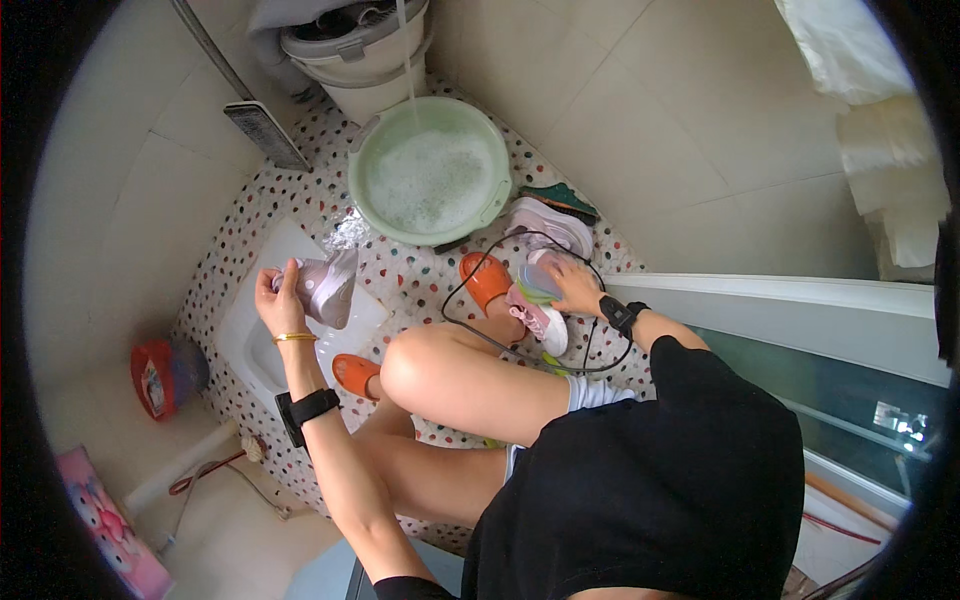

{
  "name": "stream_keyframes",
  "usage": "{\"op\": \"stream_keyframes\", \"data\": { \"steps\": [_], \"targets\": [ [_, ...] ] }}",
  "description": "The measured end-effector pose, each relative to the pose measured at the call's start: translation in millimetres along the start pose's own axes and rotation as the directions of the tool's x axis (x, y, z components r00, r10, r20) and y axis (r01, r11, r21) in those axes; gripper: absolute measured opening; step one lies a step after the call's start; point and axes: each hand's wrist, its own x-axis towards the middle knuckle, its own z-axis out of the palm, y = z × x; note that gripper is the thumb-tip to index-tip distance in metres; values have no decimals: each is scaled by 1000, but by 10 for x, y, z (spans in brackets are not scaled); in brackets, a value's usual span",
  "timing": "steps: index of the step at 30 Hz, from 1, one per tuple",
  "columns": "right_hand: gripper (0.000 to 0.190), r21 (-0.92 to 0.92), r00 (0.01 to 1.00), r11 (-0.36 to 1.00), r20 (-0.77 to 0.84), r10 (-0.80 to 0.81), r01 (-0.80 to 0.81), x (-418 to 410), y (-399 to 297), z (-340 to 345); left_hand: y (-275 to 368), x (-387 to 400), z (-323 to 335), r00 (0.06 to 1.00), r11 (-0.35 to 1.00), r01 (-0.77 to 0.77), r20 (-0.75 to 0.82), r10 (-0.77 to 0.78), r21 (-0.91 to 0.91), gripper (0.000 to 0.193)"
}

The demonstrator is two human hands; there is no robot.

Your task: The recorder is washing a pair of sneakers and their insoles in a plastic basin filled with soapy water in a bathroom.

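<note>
My left hand (280, 300) holds a pale lilac shoe (328, 289) up over the squat toilet, gripping it at one end. On the right, my right hand (571, 286) reaches down onto a scrubbing brush or similar item (537, 283) with a blue and green edge; whether the fingers close on it I cannot tell. Just beneath lies a pink and white sneaker (551, 330). Another pale lilac shoe (555, 227) and a dark green shoe (559, 201) rest by the wall. Water runs into a light green basin (500, 206) full of suds.
White buckets (360, 71) stand behind the basin, a floor squeegee or mop (268, 135) beside them. The squat toilet (255, 352) is at left, near a red bag (152, 380). A black cable (454, 292) loops past my knee. A glass door (750, 300) borders the right.
</note>
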Motion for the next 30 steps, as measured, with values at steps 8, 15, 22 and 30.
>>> {"op": "stream_keyframes", "data": {
  "steps": [8,15,22,30],
  "targets": [
    [65,282,938,956,-306,163,-74,142,238,203,100,-57,36,997,998,-8,81,3,66,28],
    [57,134,844,845,-78,530,-518,758,631,58,-29,-57,24,997,990,-48,64,40,129,29],
    [47,296,884,897,-236,403,-329,739,287,-322,-46,-27,-19,998,963,-46,42,36,267,31],
    [51,488,716,851,-523,462,-193,824,7,-1106,218,-91,133,997,961,-64,48,54,268,29]
  ]
}}
